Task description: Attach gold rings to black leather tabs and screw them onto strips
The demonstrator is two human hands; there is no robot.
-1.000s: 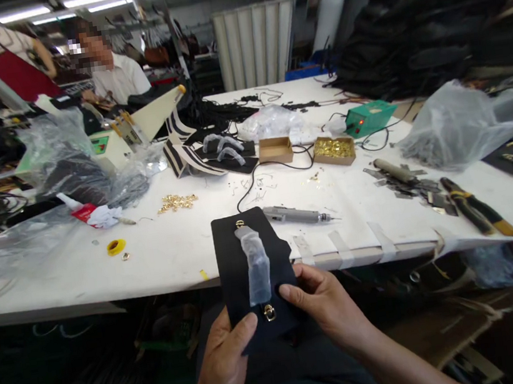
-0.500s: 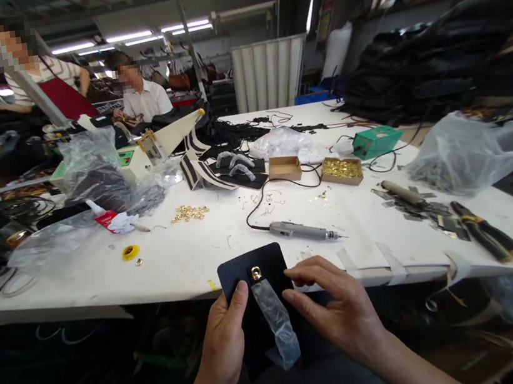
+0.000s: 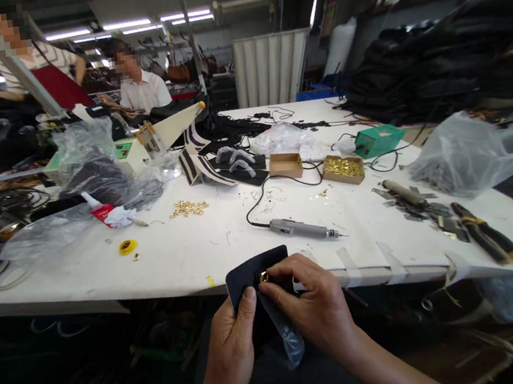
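My left hand [image 3: 236, 336] grips the left edge of a dark panel [image 3: 243, 271], its thumb lying on the front face. The panel looks like leather and is held tilted in front of the table edge. A small gold metal fitting [image 3: 263, 277] sits on the panel's face. Thumb and forefinger of my right hand [image 3: 311, 304] are closed on this fitting. A plastic-wrapped strap [image 3: 289, 336] hangs below the fitting, partly hidden behind my right fingers. Beyond the panel, a grey electric screwdriver [image 3: 302, 229] lies on the table.
Gold fittings [image 3: 188, 208] lie in a pile beside a yellow tape roll [image 3: 127, 247]. Farther back are a box of gold parts [image 3: 343, 168] and a green power unit [image 3: 379, 140]. Black-and-yellow pliers [image 3: 493, 236] lie right, near the table edge [image 3: 371, 274]. Two people are across the table.
My right hand has moved left from the panel's right edge and closed its fingertips on the gold fitting. The panel has turned and tilted slightly in my left hand.
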